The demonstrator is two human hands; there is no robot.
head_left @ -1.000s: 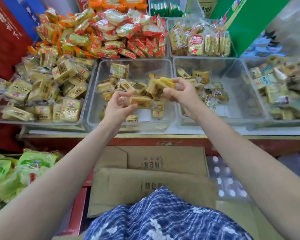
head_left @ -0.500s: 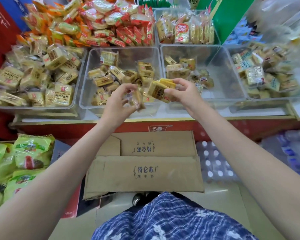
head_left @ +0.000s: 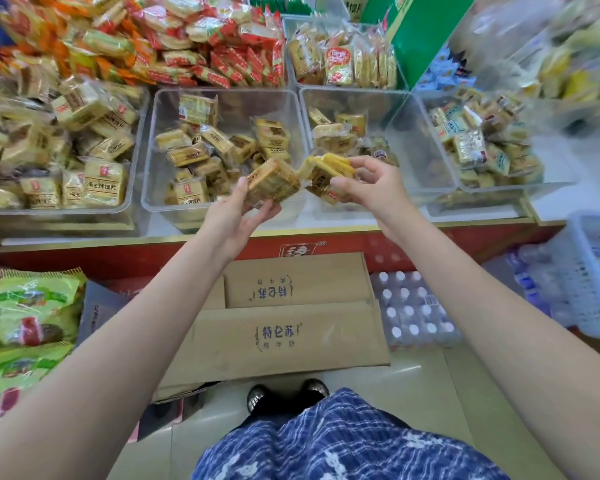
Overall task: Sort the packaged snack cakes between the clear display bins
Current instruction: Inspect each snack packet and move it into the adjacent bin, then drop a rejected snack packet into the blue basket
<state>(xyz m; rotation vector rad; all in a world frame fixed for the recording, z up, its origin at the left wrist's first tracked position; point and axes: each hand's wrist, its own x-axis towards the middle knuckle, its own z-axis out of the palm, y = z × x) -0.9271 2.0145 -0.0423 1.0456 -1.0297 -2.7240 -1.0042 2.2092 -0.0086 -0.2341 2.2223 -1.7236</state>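
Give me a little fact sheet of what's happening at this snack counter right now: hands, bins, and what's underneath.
Left hand: grips one wrapped snack cake above the counter's front edge
Right hand: holds a small stack of yellow packets
Middle bin: clear, partly filled with tan cakes
Bin right of it: clear, only a few packets at its left side
Far left bin: heaped with similar cakes
Back row: red and orange packets
Floor below: flattened cardboard boxes, bottled drinks pack
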